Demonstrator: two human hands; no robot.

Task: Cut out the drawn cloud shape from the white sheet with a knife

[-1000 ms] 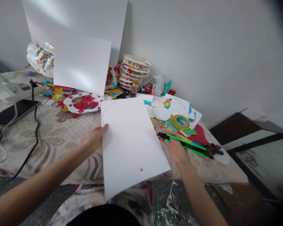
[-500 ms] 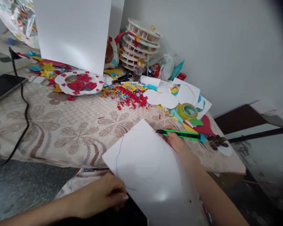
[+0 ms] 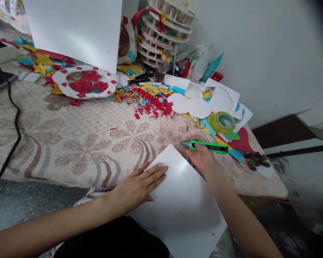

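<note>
A white sheet of card with a faint curved pencil line lies tilted across my lap, one corner reaching over the table edge. My left hand rests flat on its upper left part, fingers stretched out. In my right hand, at the card's upper right edge, is a utility knife with a green and black body. Its tip points left and the silver front end shows. Some of the right fingers are hidden behind the card's edge.
On the patterned tablecloth lie red, yellow and blue paper scraps, a white flower-shaped frame, a roll of yellow tape and white cut-outs. Behind stand a tiered white model, a small jar and a large white board.
My left hand has moved from beside the card up onto it and spread flat. The knife's silver front end now shows. The view has shifted a little.
</note>
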